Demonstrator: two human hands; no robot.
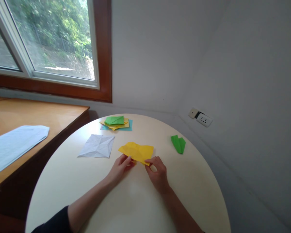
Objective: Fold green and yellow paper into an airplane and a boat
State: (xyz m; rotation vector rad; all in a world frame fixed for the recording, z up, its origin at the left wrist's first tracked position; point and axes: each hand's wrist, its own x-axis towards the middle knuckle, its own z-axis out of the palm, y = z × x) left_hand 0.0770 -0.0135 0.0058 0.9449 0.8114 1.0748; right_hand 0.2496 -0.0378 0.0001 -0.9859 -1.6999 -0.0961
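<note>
A creased sheet of yellow paper (pixel 137 151) is held up slightly over the round table between my two hands. My left hand (pixel 121 166) grips its near left edge, with the thumb on top and the fingers underneath, partly hidden. At the near right corner, my right hand (pixel 158 171) pinches the paper between thumb and fingers. To the left of the yellow sheet lies a white square of paper (pixel 97 146) with crossing fold lines. A folded green paper (pixel 178 144) rests off to the right, apart from my hands.
Toward the back of the cream round table (pixel 126 207) is a stack with a green folded paper (pixel 114 120) over yellow and blue sheets (pixel 130 125). A wooden desk (pixel 50 111) with white papers (pixel 16 142) stands at left. Walls and a power socket (pixel 204 119) lie beyond.
</note>
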